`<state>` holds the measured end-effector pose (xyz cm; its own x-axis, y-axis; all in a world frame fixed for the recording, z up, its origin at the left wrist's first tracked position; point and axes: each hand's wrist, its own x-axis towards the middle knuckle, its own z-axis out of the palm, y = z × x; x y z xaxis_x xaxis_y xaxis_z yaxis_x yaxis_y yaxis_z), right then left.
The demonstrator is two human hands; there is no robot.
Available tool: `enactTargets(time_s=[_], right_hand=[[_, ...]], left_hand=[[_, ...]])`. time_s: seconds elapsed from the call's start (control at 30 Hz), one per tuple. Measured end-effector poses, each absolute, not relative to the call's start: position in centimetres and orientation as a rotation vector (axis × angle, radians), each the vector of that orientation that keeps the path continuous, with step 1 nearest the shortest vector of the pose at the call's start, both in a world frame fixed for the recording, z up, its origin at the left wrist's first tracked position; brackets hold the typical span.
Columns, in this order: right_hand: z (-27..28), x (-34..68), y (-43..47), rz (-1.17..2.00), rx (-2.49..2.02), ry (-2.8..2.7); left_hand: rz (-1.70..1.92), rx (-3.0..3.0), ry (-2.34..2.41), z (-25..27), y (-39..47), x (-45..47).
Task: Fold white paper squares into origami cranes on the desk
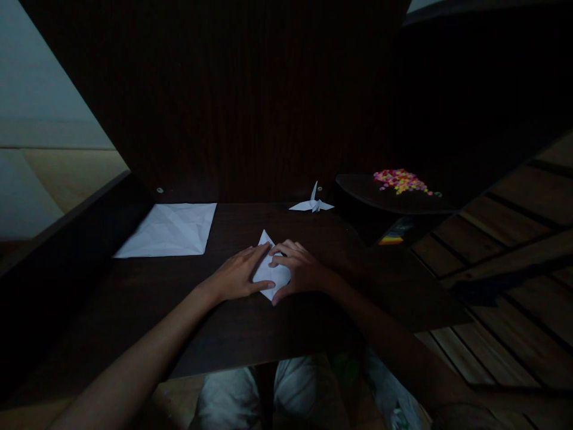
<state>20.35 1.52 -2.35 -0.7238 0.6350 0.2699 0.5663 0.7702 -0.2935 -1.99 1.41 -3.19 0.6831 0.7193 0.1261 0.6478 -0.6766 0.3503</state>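
Note:
A white sheet of paper folded into a diamond (268,273) lies on the dark wooden desk between my hands, its pointed top facing away from me. My left hand (239,275) rests flat along its left side, fingers stretched out and thumb apart over the lower part. From the right, my right hand (298,269) curls its fingers over the paper, with the thumb at the lower corner. Part of the right edge is hidden under that hand. Behind them stands a finished-looking white paper crane (314,205) with spread wings.
A creased white paper sheet (174,230) lies at the left by the desk's side wall (67,239). Small pink and yellow pieces (400,181) sit piled on a rounded shelf (362,190) at the right. A dark upright panel (250,101) closes off the back.

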Motion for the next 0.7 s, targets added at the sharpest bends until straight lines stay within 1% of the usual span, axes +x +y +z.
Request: enactTargets(time_s=[0.23, 0.4, 0.7], right_hand=[[-2.3, 20.2, 1.4, 0.262, -0.934, -2.620], [-2.2, 20.2, 1.4, 0.266, -0.929, -2.608], [-1.5, 21.4, 1.8, 0.425, -0.924, -2.675]], left_hand=[[0.431, 2.627, 1.072, -3.2, 1.4, -1.8], [0.411, 2.626, 1.075, -3.1, 1.4, -1.8], [0.429, 2.646, 1.041, -3.1, 1.4, -1.9]])
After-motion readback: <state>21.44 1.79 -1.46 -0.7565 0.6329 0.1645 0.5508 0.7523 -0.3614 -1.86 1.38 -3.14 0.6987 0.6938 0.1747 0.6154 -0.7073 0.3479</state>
